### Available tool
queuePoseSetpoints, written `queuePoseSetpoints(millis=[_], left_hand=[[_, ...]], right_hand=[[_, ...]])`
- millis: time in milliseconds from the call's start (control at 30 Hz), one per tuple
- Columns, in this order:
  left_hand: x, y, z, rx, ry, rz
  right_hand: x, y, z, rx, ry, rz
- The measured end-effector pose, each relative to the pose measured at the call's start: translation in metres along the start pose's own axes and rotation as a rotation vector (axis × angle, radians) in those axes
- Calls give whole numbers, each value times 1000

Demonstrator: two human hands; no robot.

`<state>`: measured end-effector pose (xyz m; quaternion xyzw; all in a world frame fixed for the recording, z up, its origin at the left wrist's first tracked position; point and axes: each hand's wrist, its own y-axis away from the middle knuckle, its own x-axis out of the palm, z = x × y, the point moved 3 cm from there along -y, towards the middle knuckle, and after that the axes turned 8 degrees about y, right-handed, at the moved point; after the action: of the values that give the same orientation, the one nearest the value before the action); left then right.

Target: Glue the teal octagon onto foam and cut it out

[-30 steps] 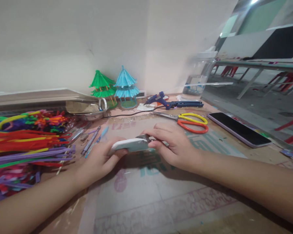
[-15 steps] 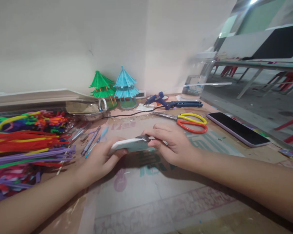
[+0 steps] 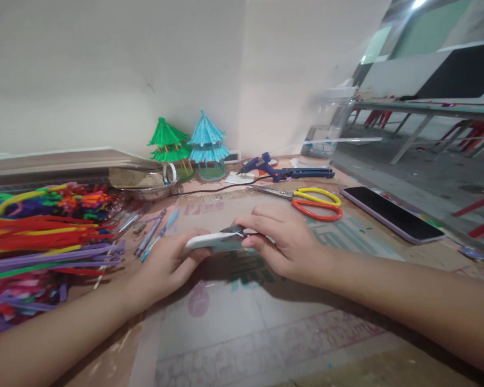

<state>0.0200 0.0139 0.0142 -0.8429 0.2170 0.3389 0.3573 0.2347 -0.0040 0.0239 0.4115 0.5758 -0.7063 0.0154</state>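
Observation:
In the middle of the view, a flat pale piece (image 3: 212, 242) with a white edge is held above the plastic sheet, tilted nearly edge-on. My left hand (image 3: 167, 263) pinches its left end between thumb and fingers. At its other end, my right hand (image 3: 284, 242) is closed around a small dark object (image 3: 236, 230) that touches or overlaps the piece's edge. Fingers hide most of this object, so its kind is unclear. Beyond my right hand lie scissors (image 3: 318, 203) with yellow and red handles.
Bundles of colourful pipe cleaners (image 3: 44, 231) fill the left side, with pens (image 3: 150, 234) beside them. Green (image 3: 167, 140) and blue (image 3: 208, 142) pagoda models stand at the wall. A glue gun (image 3: 262, 164), pliers (image 3: 306, 172) and a phone (image 3: 391, 213) lie farther right.
The dark object and my right fingertips have shifted slightly left along the held piece. A thin white edge now shows against the dark object. My left hand stays almost still.

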Motion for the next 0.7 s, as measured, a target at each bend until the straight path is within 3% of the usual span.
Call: queuePoseSetpoints(millis=[367, 700], left_hand=[[1, 0, 2, -33, 26, 6], [3, 0, 23, -326, 261, -155]], right_hand=[[-2, 0, -2, 34, -40, -13], [11, 7, -28, 412, -211, -91]])
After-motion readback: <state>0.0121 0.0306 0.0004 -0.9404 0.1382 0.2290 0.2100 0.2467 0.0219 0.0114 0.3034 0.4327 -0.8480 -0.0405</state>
